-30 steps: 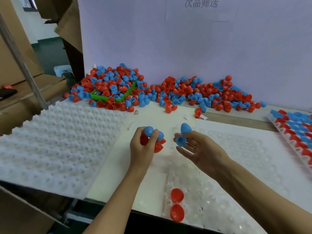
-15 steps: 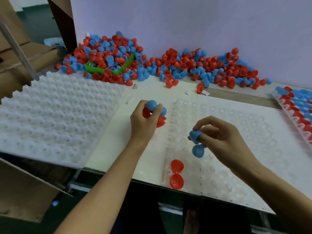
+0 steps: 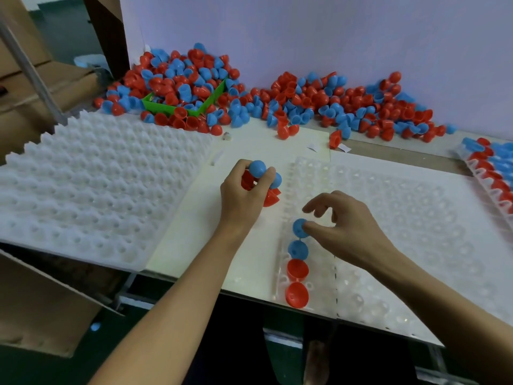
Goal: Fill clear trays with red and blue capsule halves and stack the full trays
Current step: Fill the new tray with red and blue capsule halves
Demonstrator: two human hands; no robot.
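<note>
Clear tray: two blue, two red halves.

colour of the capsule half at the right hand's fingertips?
Blue capsule half; right hand touches it, head view.

Left hand raised, fingers curled closed — right hand lower, palm down, fingertips pinched.
</note>
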